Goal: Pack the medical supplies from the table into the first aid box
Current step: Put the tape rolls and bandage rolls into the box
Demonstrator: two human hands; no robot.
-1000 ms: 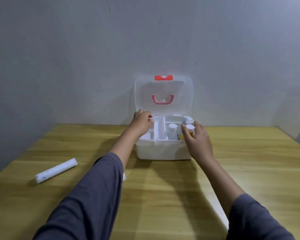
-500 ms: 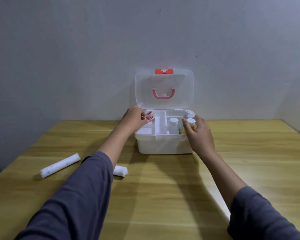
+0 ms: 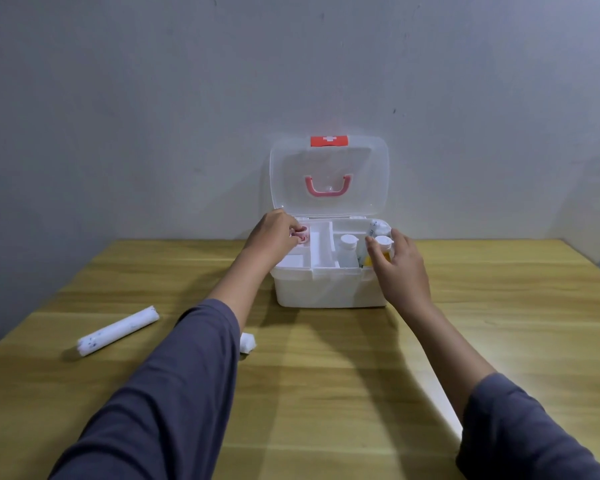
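The white first aid box [image 3: 329, 289] stands open at the table's far side, its clear lid [image 3: 329, 178] upright with a pink handle. My left hand [image 3: 274, 233] holds a small pink-and-white tape roll [image 3: 302, 235] over the box's back left compartment. My right hand [image 3: 397, 263] grips a white-capped yellow bottle [image 3: 382, 247] standing in the right compartment, beside a white bottle [image 3: 347, 249] and a wrapped roll [image 3: 374, 226]. On the table lie a long white wrapped roll [image 3: 118, 330] at left and a small white gauze roll [image 3: 247, 342], partly behind my left sleeve.
The wooden table [image 3: 326, 393] runs up to a grey wall just behind the box. A white strip [image 3: 445, 410] lies on the table under my right forearm.
The view has tilted, so the box sits higher and closer. My left hand has carried the tape roll slightly back over the left compartment. My right hand stays on the yellow bottle.
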